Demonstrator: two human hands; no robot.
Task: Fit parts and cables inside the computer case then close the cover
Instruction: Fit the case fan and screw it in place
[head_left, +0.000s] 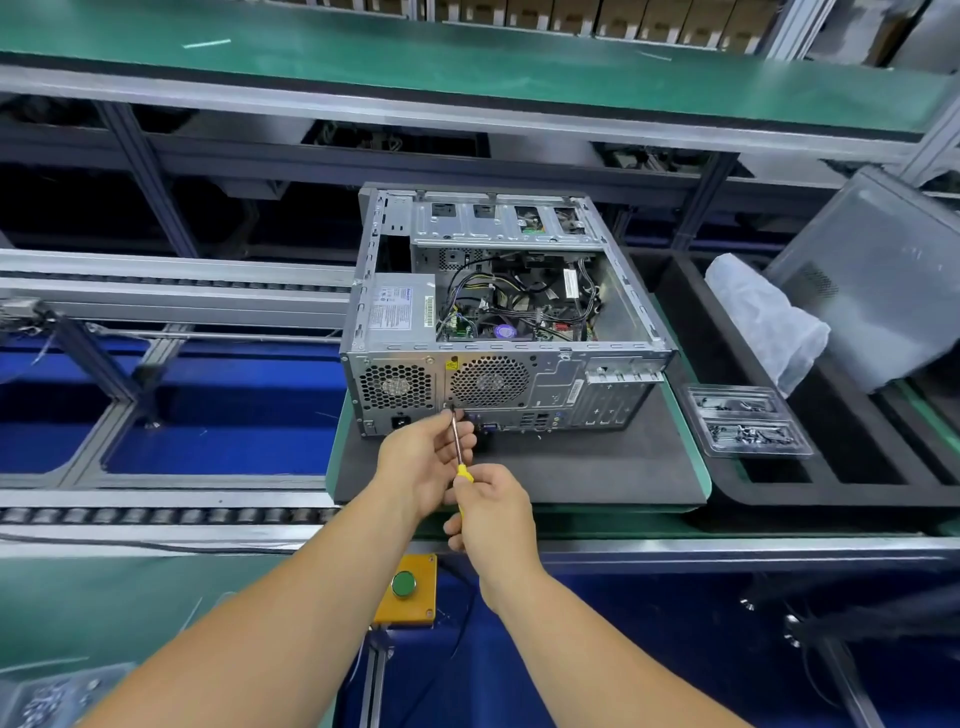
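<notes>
An open metal computer case (613, 306) lies on its side on a black foam pad (571, 467), rear panel toward me, with cables, a power supply and a board visible inside. My right hand (493, 512) grips the yellow handle of a screwdriver (457, 441). The tip of the tool meets the rear panel just below the left edge of the round fan grille. My left hand (421, 457) pinches the metal shaft near the tip. The grey side cover (883, 280) leans at the right, off the case.
A clear plastic tray of screws (748, 421) sits right of the pad. A white plastic bag (763, 317) lies by the cover in a black foam tray. A yellow box with a green button (405, 587) is below my hands. Conveyor rails run at the left.
</notes>
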